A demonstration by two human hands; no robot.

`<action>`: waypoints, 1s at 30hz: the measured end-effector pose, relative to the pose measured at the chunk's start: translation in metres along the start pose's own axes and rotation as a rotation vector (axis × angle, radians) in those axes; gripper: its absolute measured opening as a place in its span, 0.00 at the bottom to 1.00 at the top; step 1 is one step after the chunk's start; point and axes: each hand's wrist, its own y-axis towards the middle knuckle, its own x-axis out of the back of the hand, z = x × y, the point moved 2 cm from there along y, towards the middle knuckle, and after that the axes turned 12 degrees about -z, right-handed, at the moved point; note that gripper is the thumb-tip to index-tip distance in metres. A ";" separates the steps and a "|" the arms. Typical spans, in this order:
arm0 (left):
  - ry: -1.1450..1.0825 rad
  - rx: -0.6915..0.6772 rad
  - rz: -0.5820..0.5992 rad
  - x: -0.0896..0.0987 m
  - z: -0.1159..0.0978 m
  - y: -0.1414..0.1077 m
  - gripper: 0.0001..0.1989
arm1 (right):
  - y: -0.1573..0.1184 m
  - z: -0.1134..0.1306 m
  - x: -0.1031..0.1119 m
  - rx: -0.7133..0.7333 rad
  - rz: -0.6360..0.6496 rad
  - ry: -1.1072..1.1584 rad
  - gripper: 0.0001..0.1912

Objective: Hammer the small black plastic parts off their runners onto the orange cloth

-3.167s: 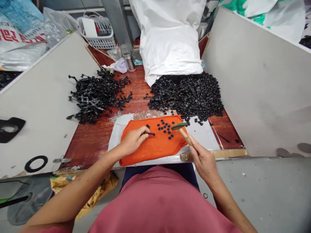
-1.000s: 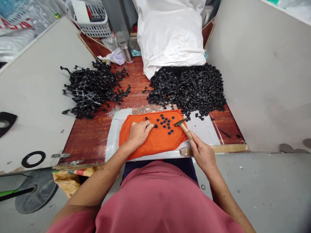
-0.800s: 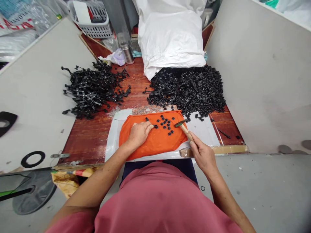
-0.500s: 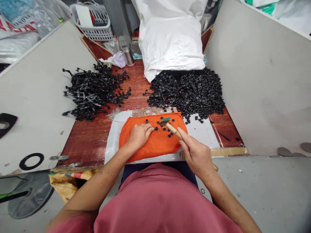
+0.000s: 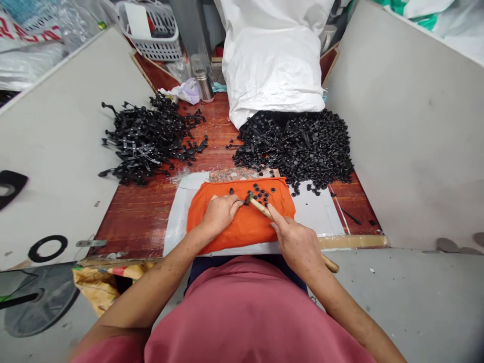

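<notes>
My right hand [image 5: 298, 243] is wrapped round the wooden handle of a hammer [image 5: 261, 207], whose head is down over the orange cloth. My left hand [image 5: 220, 216] rests on the orange cloth [image 5: 249, 229] and pinches the thin end of a small black part between thumb and forefinger. The hammer head lies right at the tip of that part and partly hides it; whether they touch I cannot tell. Several round black pieces [image 5: 265, 191] are scattered on the cloth just beyond the hammer head.
At the back right a heap of small black pieces [image 5: 298, 146] spills from under a white sack [image 5: 274, 65]. A tangled pile of black stemmed parts [image 5: 147, 138] lies at left. Behind are a steel flask [image 5: 204, 85] and a grey basket [image 5: 159, 48]. Panels [image 5: 401, 126] flank the table.
The hammer head has come down and left, from above the black pieces to the part at my left fingertips. My left hand keeps its pinch. The whole view has shifted slightly.
</notes>
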 end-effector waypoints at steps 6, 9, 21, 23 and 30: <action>-0.004 -0.008 -0.007 -0.004 0.000 -0.002 0.15 | 0.001 0.003 -0.009 0.001 -0.011 0.004 0.28; -0.081 -0.065 0.030 0.000 0.005 -0.003 0.16 | 0.000 -0.006 -0.005 -0.010 -0.096 0.224 0.27; 0.558 0.421 -0.846 0.233 0.111 0.038 0.29 | -0.048 -0.106 -0.028 -0.464 -0.147 0.394 0.25; 0.505 0.331 -0.821 0.226 0.106 0.053 0.27 | -0.048 -0.106 -0.032 -0.464 -0.136 0.365 0.24; 0.289 -0.275 -0.235 0.077 0.034 0.143 0.15 | -0.045 -0.104 -0.030 -0.435 -0.113 0.298 0.24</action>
